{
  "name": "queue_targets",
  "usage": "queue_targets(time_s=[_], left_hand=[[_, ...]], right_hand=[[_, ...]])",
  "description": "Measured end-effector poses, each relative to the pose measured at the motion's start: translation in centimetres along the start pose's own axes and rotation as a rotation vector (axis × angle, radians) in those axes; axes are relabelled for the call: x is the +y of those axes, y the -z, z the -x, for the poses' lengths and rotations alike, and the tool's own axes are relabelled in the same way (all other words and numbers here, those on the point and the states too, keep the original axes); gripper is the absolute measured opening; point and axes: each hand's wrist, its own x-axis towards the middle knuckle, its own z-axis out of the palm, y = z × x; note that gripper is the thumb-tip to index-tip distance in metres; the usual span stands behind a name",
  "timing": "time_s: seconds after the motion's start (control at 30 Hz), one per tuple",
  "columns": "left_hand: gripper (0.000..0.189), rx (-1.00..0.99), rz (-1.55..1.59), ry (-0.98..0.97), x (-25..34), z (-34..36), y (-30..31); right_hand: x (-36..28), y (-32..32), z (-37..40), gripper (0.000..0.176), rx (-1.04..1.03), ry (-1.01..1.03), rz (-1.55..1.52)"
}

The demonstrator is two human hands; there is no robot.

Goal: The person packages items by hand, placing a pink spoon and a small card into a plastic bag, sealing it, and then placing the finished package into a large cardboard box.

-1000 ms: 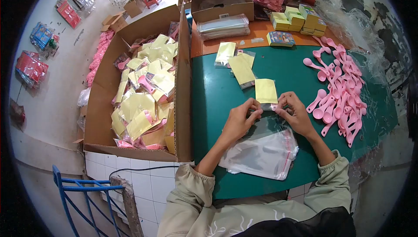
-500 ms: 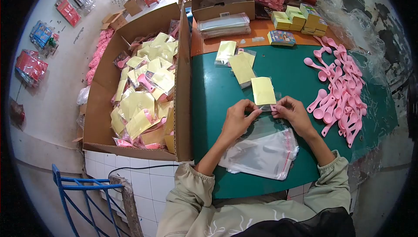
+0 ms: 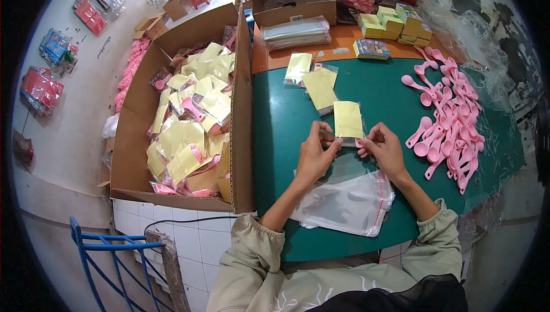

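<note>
A clear plastic bag with a yellow card [image 3: 348,118] in it lies on the green tabletop in front of me. My right hand [image 3: 382,148] pinches the bag's near right corner, where a bit of pink plastic shows. At the near left corner is my left hand [image 3: 318,150], its thumb on the bag's edge and its index finger bent close by. Just below my hands lies a stack of flat clear plastic bags [image 3: 341,206]. Beyond the bag are several packed bags with yellow cards [image 3: 319,89]. A pile of pink spoons [image 3: 450,123] lies to the right.
On my left stands a big cardboard box [image 3: 243,123] full of packed bags. At the back are bundled plastic bags [image 3: 296,34], stacks of cards [image 3: 395,24] and an open carton [image 3: 295,11]. A blue metal frame [image 3: 114,247] stands at lower left.
My left index finger has lifted slightly off the bag's near edge, and that hand has shifted a little right. My right hand keeps its pinch at the corner.
</note>
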Motion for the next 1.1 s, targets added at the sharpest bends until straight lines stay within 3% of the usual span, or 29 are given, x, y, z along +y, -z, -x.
queue_targets(time_s=[0.13, 0.33, 0.6, 0.73, 0.83, 0.87, 0.97, 1.0, 1.1], left_hand=[[0.016, -0.046, -0.072, -0.071, -0.6, -0.2, 0.0], [0.029, -0.011, -0.189, -0.068, 0.3, 0.1, -0.2], [0.039, -0.010, -0.195, -0.212, 0.6, 0.1, -0.2], [0.043, 0.025, -0.163, -0.230, 1.7, -2.3, 0.6], [0.045, 0.294, -0.471, -0.410, -0.1, -5.4, 1.3], [0.041, 0.431, -0.642, -0.558, -1.0, -5.8, 1.1], [0.034, 0.210, -0.784, -0.644, 1.3, -3.5, 1.1], [0.029, 0.023, -0.627, -0.665, 1.4, -3.1, 1.0], [0.028, -0.248, -0.732, -0.399, 3.7, 0.1, -0.1]], right_hand=[[-0.6, -0.3, 0.2, 0.015, -0.018, -0.005, 0.022], [-0.5, -0.6, 0.4, 0.030, 0.009, -0.021, 0.020], [0.0, 0.0, 0.1, 0.041, -0.043, -0.047, 0.025], [-2.7, 2.1, -0.2, 0.036, -0.037, 0.085, 0.332], [-4.2, 6.6, -0.3, 0.033, -0.043, 0.603, 1.019], [-4.5, 8.1, 0.1, 0.033, -0.070, 0.546, 1.061], [-5.1, 10.6, 1.3, 0.031, -0.143, 0.401, 1.165], [-5.2, 10.9, 1.6, 0.031, -0.160, 0.370, 1.199], [-4.6, 10.8, 1.2, 0.027, -0.143, 0.329, 1.223]])
